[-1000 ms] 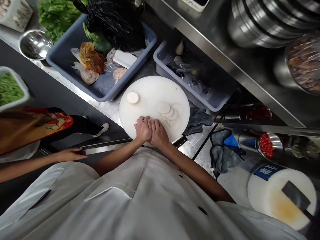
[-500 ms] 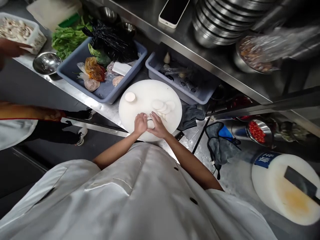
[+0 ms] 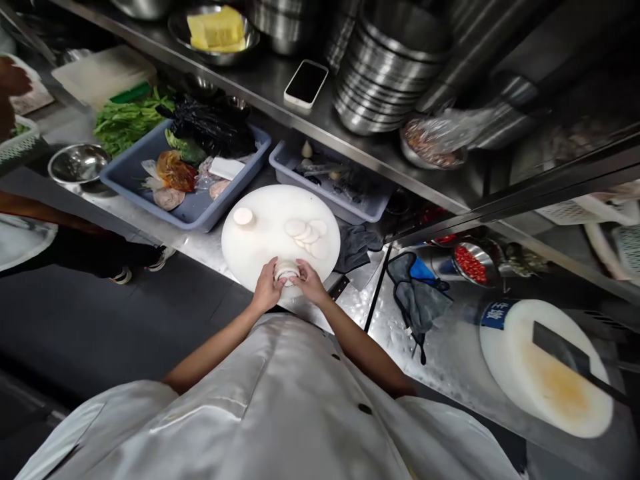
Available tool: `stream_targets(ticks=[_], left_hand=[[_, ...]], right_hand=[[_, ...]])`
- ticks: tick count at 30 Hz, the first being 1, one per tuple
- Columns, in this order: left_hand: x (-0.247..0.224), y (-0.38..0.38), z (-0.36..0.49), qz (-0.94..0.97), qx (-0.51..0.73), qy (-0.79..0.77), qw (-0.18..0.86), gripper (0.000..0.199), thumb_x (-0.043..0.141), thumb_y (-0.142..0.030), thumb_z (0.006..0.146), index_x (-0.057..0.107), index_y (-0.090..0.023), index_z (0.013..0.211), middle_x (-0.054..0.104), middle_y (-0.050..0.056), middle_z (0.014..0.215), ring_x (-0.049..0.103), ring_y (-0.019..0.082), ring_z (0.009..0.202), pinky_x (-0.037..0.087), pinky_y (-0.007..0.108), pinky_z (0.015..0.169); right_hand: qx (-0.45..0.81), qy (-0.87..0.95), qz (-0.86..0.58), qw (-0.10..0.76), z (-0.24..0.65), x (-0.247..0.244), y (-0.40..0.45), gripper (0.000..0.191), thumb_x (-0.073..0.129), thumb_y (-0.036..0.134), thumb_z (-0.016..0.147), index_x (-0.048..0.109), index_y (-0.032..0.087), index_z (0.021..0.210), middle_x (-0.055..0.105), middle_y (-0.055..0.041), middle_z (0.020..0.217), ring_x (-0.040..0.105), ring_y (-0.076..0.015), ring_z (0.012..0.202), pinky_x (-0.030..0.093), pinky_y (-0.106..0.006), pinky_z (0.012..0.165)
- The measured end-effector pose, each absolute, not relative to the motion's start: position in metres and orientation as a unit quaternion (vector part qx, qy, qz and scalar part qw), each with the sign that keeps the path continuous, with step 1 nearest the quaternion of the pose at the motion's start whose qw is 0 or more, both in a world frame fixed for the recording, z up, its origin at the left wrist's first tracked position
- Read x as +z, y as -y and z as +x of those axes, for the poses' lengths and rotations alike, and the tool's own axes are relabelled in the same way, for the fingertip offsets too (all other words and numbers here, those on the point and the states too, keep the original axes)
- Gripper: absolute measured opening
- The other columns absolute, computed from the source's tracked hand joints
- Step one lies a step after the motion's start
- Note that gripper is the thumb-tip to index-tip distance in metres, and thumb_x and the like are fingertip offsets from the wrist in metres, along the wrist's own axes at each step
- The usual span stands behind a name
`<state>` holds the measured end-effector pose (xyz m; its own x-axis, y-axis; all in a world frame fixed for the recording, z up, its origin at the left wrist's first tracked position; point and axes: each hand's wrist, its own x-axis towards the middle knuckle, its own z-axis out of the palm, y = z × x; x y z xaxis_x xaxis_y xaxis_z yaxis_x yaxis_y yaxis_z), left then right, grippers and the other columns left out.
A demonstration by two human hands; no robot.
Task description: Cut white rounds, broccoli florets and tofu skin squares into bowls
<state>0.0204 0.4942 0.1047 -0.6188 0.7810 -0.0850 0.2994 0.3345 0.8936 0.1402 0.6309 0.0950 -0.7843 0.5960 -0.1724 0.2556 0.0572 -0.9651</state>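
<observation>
At the near edge of the round white cutting board [image 3: 250, 257], my left hand [image 3: 269, 287] and my right hand [image 3: 311, 283] grip a small pale ring [image 3: 287, 268] between their fingers, one from each side. A thin dark line runs around its rim, and the fingers hide its sides. Beyond my right hand, several thin round white slices [image 3: 307, 235] lie overlapping on the board. A short white cylinder [image 3: 243, 216], perhaps radish, stands at the board's far left.
A blue-grey tub [image 3: 200, 217] with bagged food sits left of the board; another tub [image 3: 350, 207] lies behind it. A dark cloth [image 3: 359, 248] and a knife handle [image 3: 339, 288] are at right. A steel shelf [image 3: 320, 120] overhangs the back. A co-worker's arm [image 3: 45, 213] shows at left.
The view has shifted, bringing more of the shelf into sight. My hands have drawn slightly apart around the ring, and more of it shows. The slices and the cylinder keep their places on the board.
</observation>
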Motion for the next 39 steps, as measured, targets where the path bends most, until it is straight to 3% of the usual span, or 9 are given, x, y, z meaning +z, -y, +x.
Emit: stream_targets(ticks=[4,8,13,20,27,30,33,36,39], left_hand=[[0.105,-0.512,0.015,0.300,0.502,-0.755,0.295,0.052,0.062,-0.039,0.088,0.056,-0.020,0.136,0.061,0.013,0.128,0.064,0.026,0.115,0.057,0.043,0.098],[0.109,-0.535,0.007,0.282,0.497,-0.781,0.251,0.045,0.063,-0.033,0.081,0.062,-0.019,0.124,0.066,0.012,0.120,0.065,0.028,0.112,0.054,0.046,0.102],[0.106,-0.543,0.010,0.238,0.493,-0.804,0.232,0.032,0.060,-0.028,0.080,0.061,-0.020,0.111,0.070,0.008,0.109,0.067,0.026,0.104,0.054,0.046,0.100],[0.114,-0.540,0.013,0.225,0.429,-0.853,0.196,0.020,0.062,-0.020,0.077,0.059,-0.021,0.097,0.068,0.007,0.097,0.066,0.027,0.100,0.054,0.045,0.096],[0.125,-0.547,0.002,0.284,0.339,-0.867,0.229,0.022,0.064,-0.015,0.081,0.057,-0.018,0.101,0.063,0.009,0.098,0.061,0.025,0.098,0.052,0.041,0.094],[0.127,-0.537,-0.004,0.380,0.353,-0.836,0.180,0.031,0.060,-0.007,0.077,0.059,-0.018,0.106,0.058,0.009,0.101,0.059,0.026,0.099,0.054,0.040,0.092],[0.140,-0.526,-0.020,0.500,0.427,-0.752,0.048,0.040,0.053,-0.004,0.080,0.059,-0.018,0.118,0.057,0.010,0.106,0.060,0.025,0.103,0.057,0.040,0.091],[0.167,-0.523,-0.040,0.578,0.509,-0.630,-0.099,0.041,0.056,-0.010,0.090,0.056,-0.021,0.129,0.057,0.011,0.118,0.061,0.024,0.113,0.059,0.041,0.093],[0.199,-0.522,-0.053,0.592,0.585,-0.540,-0.128,0.042,0.065,-0.018,0.093,0.055,-0.030,0.132,0.058,0.008,0.128,0.062,0.025,0.124,0.059,0.045,0.099]], right_hand=[[0.547,0.776,-0.279,0.146,0.137,0.107,-0.649,0.036,0.071,0.031,0.083,0.063,0.020,0.116,0.065,-0.0077,0.109,0.065,-0.0211,0.097,0.058,-0.037,0.087],[0.449,0.840,-0.266,0.146,0.125,0.116,-0.665,0.028,0.071,0.028,0.084,0.061,0.019,0.109,0.061,-0.0083,0.105,0.060,-0.0255,0.101,0.054,-0.046,0.097],[0.431,0.850,-0.258,0.158,0.112,0.107,-0.664,0.022,0.067,0.024,0.084,0.057,0.021,0.104,0.058,-0.0089,0.103,0.058,-0.0292,0.105,0.053,-0.051,0.100],[0.411,0.855,-0.285,0.134,0.109,0.100,-0.649,0.023,0.059,0.021,0.087,0.060,0.017,0.110,0.062,-0.0139,0.105,0.060,-0.0316,0.104,0.054,-0.051,0.097],[0.424,0.832,-0.344,0.101,0.108,0.094,-0.641,0.036,0.053,0.021,0.091,0.060,0.012,0.125,0.062,-0.0155,0.112,0.058,-0.0299,0.111,0.049,-0.049,0.105],[0.419,0.822,-0.349,0.163,0.109,0.104,-0.628,0.049,0.050,0.014,0.088,0.055,0.012,0.137,0.060,-0.0157,0.117,0.058,-0.0276,0.113,0.051,-0.046,0.105],[0.405,0.813,-0.304,0.287,0.106,0.130,-0.617,0.052,0.047,0.016,0.091,0.050,0.015,0.143,0.058,-0.0151,0.118,0.060,-0.0253,0.113,0.056,-0.042,0.097],[0.338,0.816,-0.250,0.396,0.101,0.170,-0.613,0.046,0.048,0.020,0.095,0.049,0.022,0.142,0.058,-0.0134,0.122,0.062,-0.0253,0.116,0.058,-0.045,0.095],[0.243,0.820,-0.190,0.482,0.099,0.212,-0.610,0.046,0.052,0.023,0.095,0.049,0.026,0.141,0.057,-0.0136,0.127,0.061,-0.0275,0.119,0.059,-0.049,0.094]])
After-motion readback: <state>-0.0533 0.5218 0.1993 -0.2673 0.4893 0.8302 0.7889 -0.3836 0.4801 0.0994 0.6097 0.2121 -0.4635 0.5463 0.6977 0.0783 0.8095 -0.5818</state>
